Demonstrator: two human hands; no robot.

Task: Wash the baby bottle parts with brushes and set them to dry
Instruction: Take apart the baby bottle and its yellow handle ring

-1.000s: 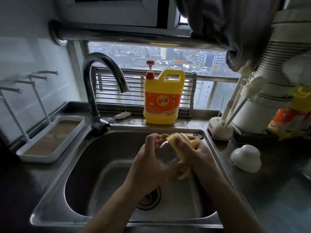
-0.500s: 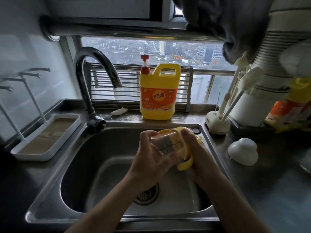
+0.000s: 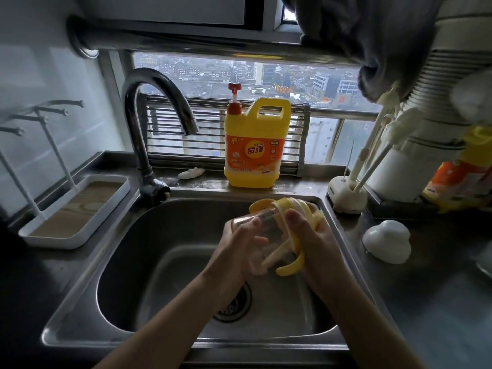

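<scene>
Over the steel sink (image 3: 111,262) I hold a clear baby bottle (image 3: 269,230) lying on its side, with its yellow handled collar (image 3: 290,267) at the right end. My left hand (image 3: 239,251) grips the clear body, fingers wrapped round it. My right hand (image 3: 311,235) grips the yellow collar and handles, thumb on top. White bottle brushes (image 3: 372,161) stand in a white holder (image 3: 346,195) on the counter to the right. A white dome cap (image 3: 386,243) lies on the right counter.
The curved tap (image 3: 149,107) stands at the sink's back left, no water running. A yellow detergent jug (image 3: 255,145) sits on the sill behind. A white drying rack with pegs and tray (image 3: 74,209) is at the left. A drain (image 3: 234,304) lies below my hands.
Both hands have turned the bottle: the yellow handles now show at top and bottom, and the bottle has shifted slightly right in my grip. The camera view dipped a little.
</scene>
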